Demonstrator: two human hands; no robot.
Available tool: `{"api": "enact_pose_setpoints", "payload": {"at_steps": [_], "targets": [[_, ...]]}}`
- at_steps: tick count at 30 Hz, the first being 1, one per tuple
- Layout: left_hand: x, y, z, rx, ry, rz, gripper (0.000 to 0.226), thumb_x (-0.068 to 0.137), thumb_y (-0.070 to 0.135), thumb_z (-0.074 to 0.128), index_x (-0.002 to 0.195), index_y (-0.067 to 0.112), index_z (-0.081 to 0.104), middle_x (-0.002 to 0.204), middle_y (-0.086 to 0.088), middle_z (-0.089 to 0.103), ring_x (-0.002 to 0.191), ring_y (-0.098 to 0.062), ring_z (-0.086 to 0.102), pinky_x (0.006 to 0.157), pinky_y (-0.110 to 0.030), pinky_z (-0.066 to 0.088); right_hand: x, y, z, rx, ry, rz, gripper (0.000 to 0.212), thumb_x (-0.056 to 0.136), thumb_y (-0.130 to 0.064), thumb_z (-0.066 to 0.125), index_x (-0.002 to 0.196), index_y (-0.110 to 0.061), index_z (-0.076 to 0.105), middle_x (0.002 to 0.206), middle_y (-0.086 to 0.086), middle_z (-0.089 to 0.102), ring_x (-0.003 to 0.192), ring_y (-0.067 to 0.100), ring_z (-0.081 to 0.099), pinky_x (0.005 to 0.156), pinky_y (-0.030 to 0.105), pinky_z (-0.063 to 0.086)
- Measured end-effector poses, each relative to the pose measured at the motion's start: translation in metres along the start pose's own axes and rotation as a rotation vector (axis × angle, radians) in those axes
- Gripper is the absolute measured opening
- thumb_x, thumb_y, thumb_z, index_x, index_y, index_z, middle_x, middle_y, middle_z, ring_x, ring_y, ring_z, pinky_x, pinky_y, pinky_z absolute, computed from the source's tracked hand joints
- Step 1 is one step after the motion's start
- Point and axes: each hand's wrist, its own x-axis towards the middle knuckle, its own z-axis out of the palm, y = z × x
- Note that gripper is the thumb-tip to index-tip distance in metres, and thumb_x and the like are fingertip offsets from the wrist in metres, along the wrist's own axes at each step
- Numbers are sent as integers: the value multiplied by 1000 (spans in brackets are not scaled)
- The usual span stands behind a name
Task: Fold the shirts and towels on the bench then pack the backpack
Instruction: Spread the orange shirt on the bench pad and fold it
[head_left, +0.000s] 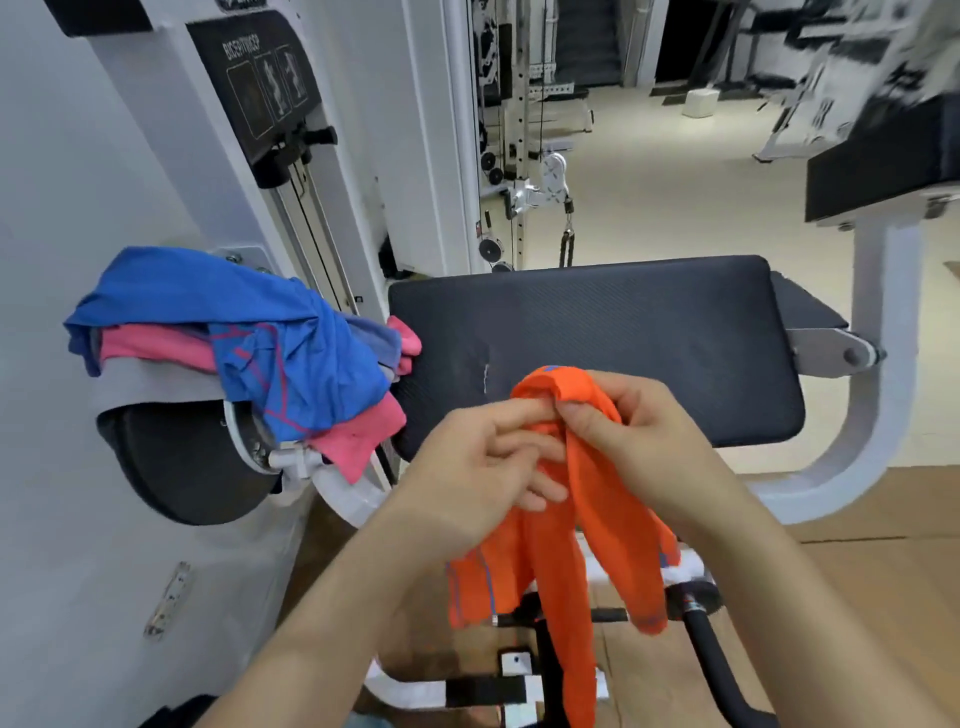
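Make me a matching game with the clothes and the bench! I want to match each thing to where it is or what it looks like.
Things:
1. orange shirt
2. blue shirt
3. pink cloth
4. bench pad

Places or looks:
A. tucked under the blue one
B. black, lying behind the hands
C. pinched by the left hand and right hand
D. on top of the pile at the left

Pairs: 1-C, 2-D, 3-A, 4-B

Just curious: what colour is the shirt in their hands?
The shirt is bright orange with blue trim; head view.
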Motion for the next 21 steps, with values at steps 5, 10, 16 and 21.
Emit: {"api": "enact_pose_setpoints", "payload": {"at_steps": [5, 10, 16, 21], "targets": [[3, -27, -25, 103, 207, 190, 61, 66, 4, 61, 119, 33, 59, 112, 10, 68, 102, -4, 63, 85, -24, 53, -7, -10, -14, 233, -83, 25, 20, 89, -14, 59, 97, -20, 76, 88, -3, 74, 80, 7, 67, 72, 20, 52], [1, -65, -3, 227, -121, 68, 43, 78, -5, 57, 95, 33, 68, 90, 18, 71, 83, 7, 61, 76, -16, 47, -2, -32, -24, 336, -82, 11, 16, 85, -18, 64, 91, -23, 78, 79, 0, 71, 70, 9, 66, 65, 20, 54], [-6, -74, -41, 81, -146, -80, 17, 94, 5, 59, 102, 13, 72, 92, 0, 72, 85, -12, 63, 77, -27, 53, 2, -39, -59, 10, 239, -53, 27, 96, -19, 54, 91, -33, 76, 82, -7, 72, 75, 7, 63, 70, 28, 48], [-18, -48, -71, -418, -70, -130, 57, 66, 55, 80, 87, 2, 76, 87, -16, 72, 73, -21, 68, 68, -31, 56, 1, -30, -74, -257, 295, -67, 27, 99, -22, 51, 92, -35, 73, 91, -10, 72, 81, 1, 64, 71, 18, 47]]}}
